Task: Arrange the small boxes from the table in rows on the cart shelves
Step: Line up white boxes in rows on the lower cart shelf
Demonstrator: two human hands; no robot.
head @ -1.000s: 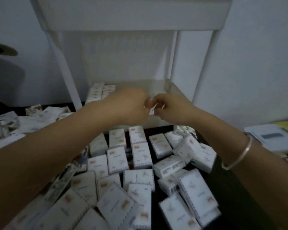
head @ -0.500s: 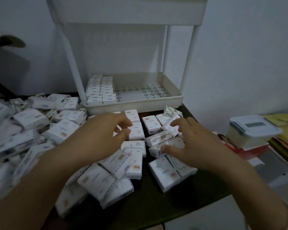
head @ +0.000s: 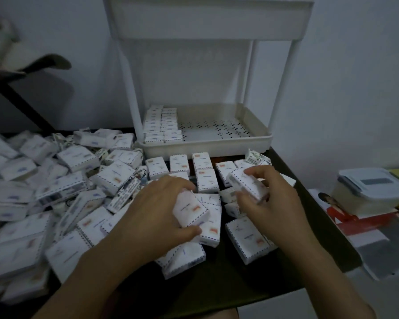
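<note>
Pinched just over the table (head: 228, 282) pile, one small box (head: 190, 209) in the left hand (head: 157, 212), a second box (head: 248, 184) in the right hand (head: 274, 203); probably light, thin card, so gripping by long edges, gently

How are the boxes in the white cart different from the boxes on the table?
The boxes in the cart sit in two neat rows; the boxes on the table lie jumbled and tilted. The boxes in the cart are few, those on the table many. The left hand and right hand each grip one from the table, none from the cart. All are small and white.
</note>
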